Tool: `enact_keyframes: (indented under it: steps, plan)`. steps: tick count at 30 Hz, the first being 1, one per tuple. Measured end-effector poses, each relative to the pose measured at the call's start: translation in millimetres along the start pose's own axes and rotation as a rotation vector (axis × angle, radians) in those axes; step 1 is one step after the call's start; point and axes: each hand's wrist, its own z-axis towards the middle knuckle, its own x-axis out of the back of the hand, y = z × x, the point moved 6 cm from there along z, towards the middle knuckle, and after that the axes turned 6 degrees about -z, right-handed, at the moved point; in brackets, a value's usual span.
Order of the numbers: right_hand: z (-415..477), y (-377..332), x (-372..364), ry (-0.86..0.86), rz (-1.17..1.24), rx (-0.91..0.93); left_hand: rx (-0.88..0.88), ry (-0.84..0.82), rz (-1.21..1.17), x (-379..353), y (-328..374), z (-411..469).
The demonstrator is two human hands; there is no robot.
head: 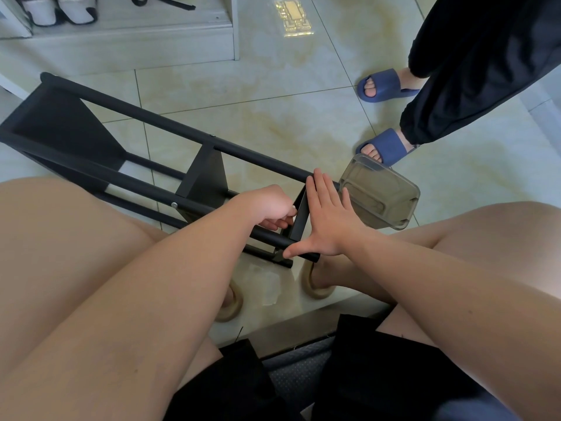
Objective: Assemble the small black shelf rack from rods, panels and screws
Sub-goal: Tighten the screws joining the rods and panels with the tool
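The shelf rack (60,126) lies sideways mid-frame. Your right hand (331,226), fingers straight, presses the end panel (300,217) flat; your left hand (267,208) pinches its inner edge. Square the panel to both rods (170,124) before screwing.

Tiled floor (258,80), black rack (209,177) lying, clear tub (379,192)

Matt black metal rack (170,129), clear plastic tub (382,196), glossy tiled floor (273,86).
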Motion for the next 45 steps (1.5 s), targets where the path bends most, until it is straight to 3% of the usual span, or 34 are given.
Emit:
enact_keyframes:
  steps: [24,34,45]
  plan:
    - [0.0,-0.3,-0.6,-0.006,0.003,-0.008,-0.016,-0.120,0.168,7.5,1.7,-15.5]
    - [-0.5,0.0,-0.2,-0.006,0.007,-0.013,-0.085,-0.209,0.470,4.9,2.4,-18.5]
    - [-1.2,-0.4,0.8,-0.008,0.012,-0.012,-0.095,-0.180,0.756,9.8,1.0,-16.1]
